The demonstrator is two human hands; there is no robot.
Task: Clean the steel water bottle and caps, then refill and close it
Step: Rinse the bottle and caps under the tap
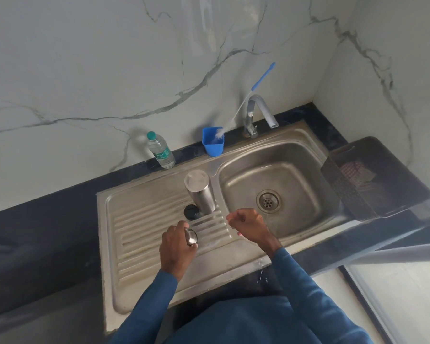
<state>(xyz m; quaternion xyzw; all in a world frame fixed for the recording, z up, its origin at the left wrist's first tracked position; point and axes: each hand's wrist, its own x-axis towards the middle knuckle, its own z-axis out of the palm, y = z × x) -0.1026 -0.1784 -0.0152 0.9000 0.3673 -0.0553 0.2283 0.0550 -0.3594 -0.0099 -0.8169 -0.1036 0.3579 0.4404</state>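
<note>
At frame centre the brushed steel water bottle (201, 192) stands flat end up on the ribbed drainboard (144, 227), a black cap (190, 211) just beside its base; below, the left hand (176, 247) grips a shiny steel cap (191, 237), and the right hand (248, 225) hangs loosely curled, empty.

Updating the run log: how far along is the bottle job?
Done: both caps are off; steel bottle stands on the drainboard, black cap beside it. In hand: left hand grips the steel cap; right hand holds nothing. Left: refill and close; whether washing is finished can't be told. Brush sits in the blue cup.
</note>
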